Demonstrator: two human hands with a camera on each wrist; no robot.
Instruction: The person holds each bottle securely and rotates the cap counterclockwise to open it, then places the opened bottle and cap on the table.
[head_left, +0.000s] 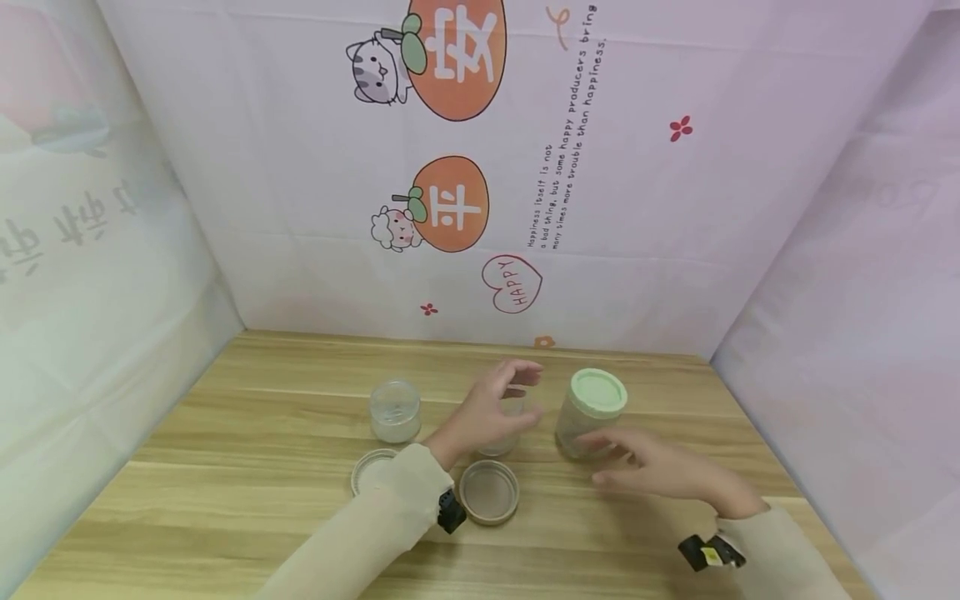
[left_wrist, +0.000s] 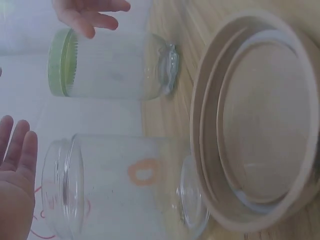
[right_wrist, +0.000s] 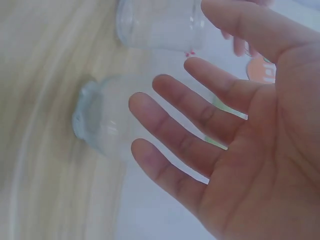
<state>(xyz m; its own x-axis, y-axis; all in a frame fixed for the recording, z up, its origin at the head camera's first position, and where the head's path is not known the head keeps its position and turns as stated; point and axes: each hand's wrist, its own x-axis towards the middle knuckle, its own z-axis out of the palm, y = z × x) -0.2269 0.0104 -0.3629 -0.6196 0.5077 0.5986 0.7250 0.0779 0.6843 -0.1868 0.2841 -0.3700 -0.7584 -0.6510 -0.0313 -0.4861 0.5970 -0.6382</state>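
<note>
A glass jar with a green lid [head_left: 597,392] stands upright at the right of the wooden table. In front of it hovers my right hand [head_left: 660,471], fingers spread and holding nothing; the right wrist view shows its bare palm [right_wrist: 260,145]. My left hand [head_left: 491,412] is raised over an open glass jar [left_wrist: 115,185], which it partly hides in the head view. Its fingers are loosely bent and hold nothing. Nearer than that jar lies a brownish lid [head_left: 489,492], inner side up. Whether the left hand touches the open jar I cannot tell.
Another open glass jar [head_left: 395,411] stands to the left. A second lid [head_left: 372,471] lies before it, partly covered by my left sleeve. White printed cloth [head_left: 300,208] walls the table [head_left: 225,467] at the back and both sides.
</note>
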